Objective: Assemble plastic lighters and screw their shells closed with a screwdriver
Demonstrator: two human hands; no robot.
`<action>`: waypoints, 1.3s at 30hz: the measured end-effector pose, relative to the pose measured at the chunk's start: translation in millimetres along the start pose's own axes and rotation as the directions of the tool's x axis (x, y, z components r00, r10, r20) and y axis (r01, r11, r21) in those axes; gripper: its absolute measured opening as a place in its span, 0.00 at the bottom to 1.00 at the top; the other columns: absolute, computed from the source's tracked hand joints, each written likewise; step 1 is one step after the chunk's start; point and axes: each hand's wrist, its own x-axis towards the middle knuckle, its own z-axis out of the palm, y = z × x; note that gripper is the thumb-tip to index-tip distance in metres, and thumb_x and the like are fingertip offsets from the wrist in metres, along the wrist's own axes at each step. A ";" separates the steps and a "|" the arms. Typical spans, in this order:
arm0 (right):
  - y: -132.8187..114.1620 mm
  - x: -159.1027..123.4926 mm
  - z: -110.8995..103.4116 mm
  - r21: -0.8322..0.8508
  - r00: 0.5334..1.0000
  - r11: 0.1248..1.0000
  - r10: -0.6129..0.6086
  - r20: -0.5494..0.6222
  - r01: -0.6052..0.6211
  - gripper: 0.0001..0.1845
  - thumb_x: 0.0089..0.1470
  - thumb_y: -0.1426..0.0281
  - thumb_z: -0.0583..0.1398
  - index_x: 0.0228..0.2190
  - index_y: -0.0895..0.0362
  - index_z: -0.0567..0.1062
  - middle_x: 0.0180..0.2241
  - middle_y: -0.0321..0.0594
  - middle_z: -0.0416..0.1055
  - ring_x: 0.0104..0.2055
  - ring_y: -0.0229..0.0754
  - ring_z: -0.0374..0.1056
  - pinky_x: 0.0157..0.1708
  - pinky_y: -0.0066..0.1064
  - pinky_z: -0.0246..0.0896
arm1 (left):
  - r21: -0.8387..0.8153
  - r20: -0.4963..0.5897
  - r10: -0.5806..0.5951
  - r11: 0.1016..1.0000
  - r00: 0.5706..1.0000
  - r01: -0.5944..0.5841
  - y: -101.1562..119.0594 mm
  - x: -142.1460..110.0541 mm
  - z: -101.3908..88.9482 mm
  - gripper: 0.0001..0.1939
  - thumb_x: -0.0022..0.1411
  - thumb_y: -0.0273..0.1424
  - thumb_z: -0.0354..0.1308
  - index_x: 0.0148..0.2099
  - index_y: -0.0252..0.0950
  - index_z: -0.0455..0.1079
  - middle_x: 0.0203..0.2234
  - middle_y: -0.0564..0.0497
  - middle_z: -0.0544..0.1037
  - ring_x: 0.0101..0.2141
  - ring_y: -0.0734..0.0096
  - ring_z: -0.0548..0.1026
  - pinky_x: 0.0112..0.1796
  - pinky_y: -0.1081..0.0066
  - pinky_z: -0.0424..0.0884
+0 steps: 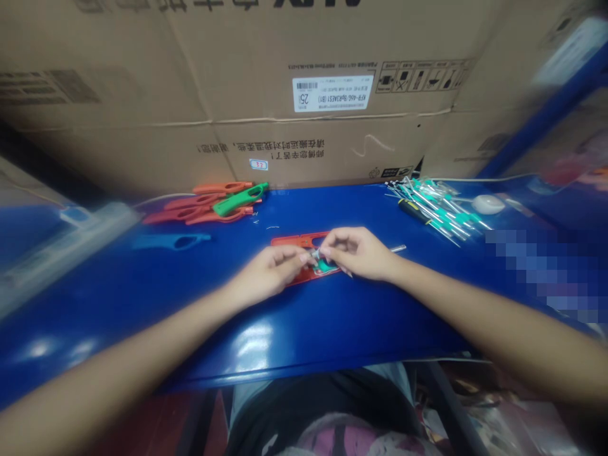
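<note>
Two bare hands are meeting over the work, their fingertips nearly touching. The left hand (280,269) is closing its thumb and fingers on one side of a small pale part (315,253), and the right hand (349,252) is pinching at the same part from the other side; the fingers are partly covering it, so its shape is hard to tell. Just under the fingertips of both hands, an orange-red casing (297,242) is lying on the table, one length of it showing beyond the hands and another on the near side. Within the nearer length, a green piece (325,266) is sitting below the right hand's fingers, with a thin white wire (327,273) running along its near edge. Just to the right of the right hand, a metal tube (398,248) is poking out.

Farther to the left of the left hand, a blue casing (175,241) is lying alone. Beyond it, a heap of orange-red casings (209,201) is resting, with a green casing (242,198) lying on top. Beyond the right hand and to its right, a pile of metal rods with green parts (444,206) is spreading out, a black-and-yellow tool (413,211) lying at its near left side and a white rounded object (488,204) at its right. The blue table (285,329) is supporting everything, and past both hands a cardboard box (213,76) is standing behind it, bearing a white label (332,94) and upside-down print.
</note>
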 end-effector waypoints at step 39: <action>-16.6 -6.6 -33.2 -0.729 0.897 0.527 -0.187 0.401 0.436 0.06 0.60 0.67 0.61 0.33 0.57 0.75 0.34 0.39 0.73 0.32 0.37 0.66 0.31 0.28 0.55 | 0.769 0.151 0.360 0.542 0.921 -0.338 17.6 -10.3 -18.8 0.07 0.65 0.32 0.58 0.38 0.36 0.77 0.31 0.50 0.78 0.36 0.65 0.74 0.38 0.68 0.68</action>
